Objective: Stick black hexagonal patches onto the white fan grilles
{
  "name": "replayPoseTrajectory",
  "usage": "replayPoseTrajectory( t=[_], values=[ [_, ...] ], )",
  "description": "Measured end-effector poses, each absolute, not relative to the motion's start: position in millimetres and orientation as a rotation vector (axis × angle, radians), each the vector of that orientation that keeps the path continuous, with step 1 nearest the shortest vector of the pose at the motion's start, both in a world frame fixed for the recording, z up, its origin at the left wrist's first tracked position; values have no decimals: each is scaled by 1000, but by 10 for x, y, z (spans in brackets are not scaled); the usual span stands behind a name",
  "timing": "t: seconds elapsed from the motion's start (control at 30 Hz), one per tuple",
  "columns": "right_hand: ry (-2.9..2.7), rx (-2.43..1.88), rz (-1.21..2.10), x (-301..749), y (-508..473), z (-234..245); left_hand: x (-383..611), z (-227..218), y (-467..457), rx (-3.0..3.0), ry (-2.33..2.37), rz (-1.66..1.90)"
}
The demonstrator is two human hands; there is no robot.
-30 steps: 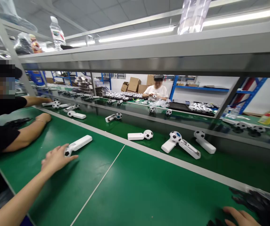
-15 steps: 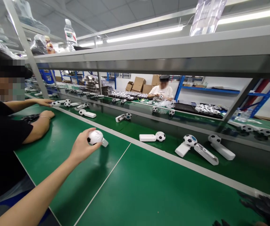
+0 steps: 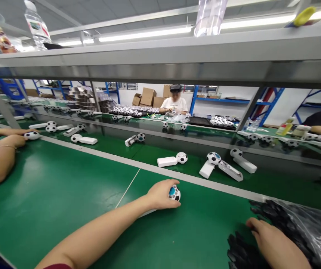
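My left hand point(image 3: 163, 195) is closed around the ball-shaped head of a white soccer-ball device point(image 3: 175, 192), just above the green bench. A blue disc on the ball faces right, and part of the white handle shows beneath my wrist. At the lower right, my right hand point(image 3: 275, 239) has its fingers curled together among small black parts point(image 3: 244, 250). Whatever lies between those fingertips is hidden. More black parts sit in a clear plastic bag point(image 3: 311, 220) beside that hand.
Several ball-headed devices, including a closed white one point(image 3: 167, 161) and an opened one point(image 3: 230, 170), lie on the dark green belt beyond a grey rail point(image 3: 115, 158). A co-worker's hands point(image 3: 10, 140) hold a similar device at left. A metal shelf point(image 3: 149, 52) spans above.
My left hand has moved right and nearer with the device, turning it so the blue disc shows. My right hand has come into view at the black parts. The view has swung right.
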State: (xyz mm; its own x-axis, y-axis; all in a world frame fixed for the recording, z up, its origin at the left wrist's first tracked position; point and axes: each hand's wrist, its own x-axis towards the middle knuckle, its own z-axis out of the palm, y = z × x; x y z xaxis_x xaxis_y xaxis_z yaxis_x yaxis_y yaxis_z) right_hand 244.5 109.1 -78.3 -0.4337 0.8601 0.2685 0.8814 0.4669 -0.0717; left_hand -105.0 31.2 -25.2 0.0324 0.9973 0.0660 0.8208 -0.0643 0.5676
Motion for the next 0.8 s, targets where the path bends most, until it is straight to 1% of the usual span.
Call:
replayPoseTrajectory(
  t=[0.1,0.23,0.4,0.6,0.7,0.8],
  values=[
    [-2462,-1452,-127,2370,1113,-797,-1005,-254,330,2005,1851,620],
    [-2409,-1396,118,2278,1118,-807,-1046,-204,259,1959,1926,635],
    [-2297,-1361,349,2126,989,-667,-1061,-249,190,1870,2009,496],
    [-2241,-1339,562,2014,919,-645,-531,-294,228,2071,1739,473],
    [-2265,-1246,512,2021,953,-696,-197,-310,299,2228,1584,433],
    [-2316,-1243,498,2061,1013,-738,50,-376,411,2358,1481,418]
  ],
)
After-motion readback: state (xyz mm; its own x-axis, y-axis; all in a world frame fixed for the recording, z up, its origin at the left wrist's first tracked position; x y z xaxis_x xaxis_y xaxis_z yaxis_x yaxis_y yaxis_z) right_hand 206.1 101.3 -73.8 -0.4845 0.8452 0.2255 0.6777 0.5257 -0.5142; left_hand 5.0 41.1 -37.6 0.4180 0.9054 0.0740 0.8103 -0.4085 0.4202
